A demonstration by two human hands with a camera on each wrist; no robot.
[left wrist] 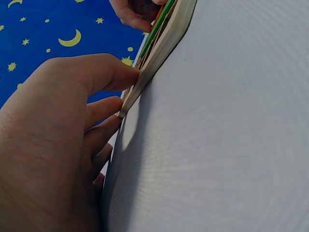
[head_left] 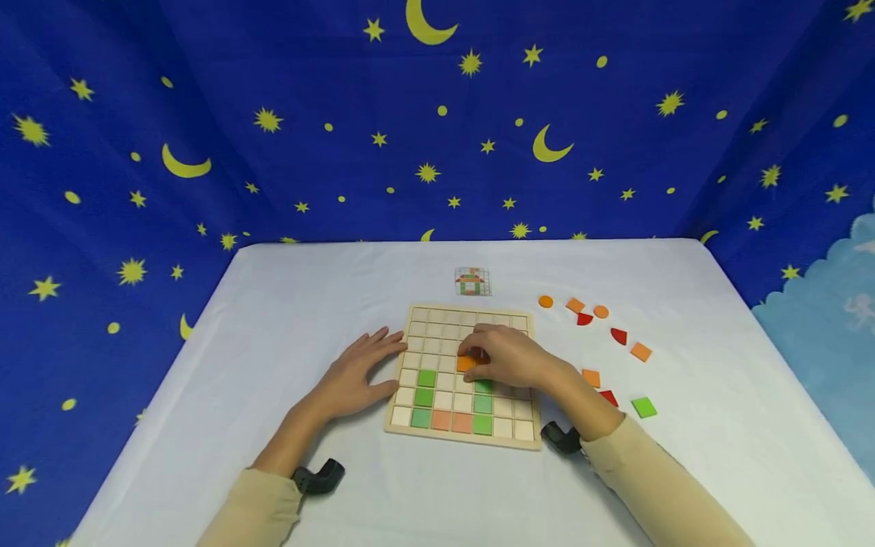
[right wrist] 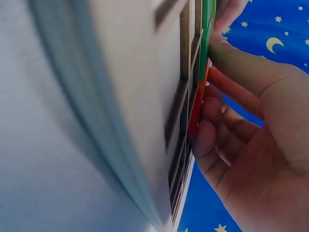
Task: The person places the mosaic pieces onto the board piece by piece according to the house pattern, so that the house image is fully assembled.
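Note:
A shallow wooden grid board point(head_left: 465, 439) lies on the white table. My left hand point(head_left: 355, 376) rests at its left side, fingers spread, with thumb and fingertips against the edge. Over the middle of the board, my right hand point(head_left: 509, 357) pinches an orange square tile point(head_left: 465, 365) between thumb and forefinger, low in its cell. A red piece point(right wrist: 195, 113) sits in the grid under the curled fingers, mostly hidden from the head view. Green tiles point(head_left: 427, 377) form two columns below, with salmon tiles point(head_left: 451, 422) between them in the bottom row.
A small picture card point(head_left: 473, 281) with a coloured pattern lies behind the board. Loose to the right are orange discs point(head_left: 545, 301), orange squares point(head_left: 640, 352), red quarter-round pieces point(head_left: 618, 336) and a green square point(head_left: 644, 407). A star-patterned blue cloth point(head_left: 437, 152) hangs behind the table.

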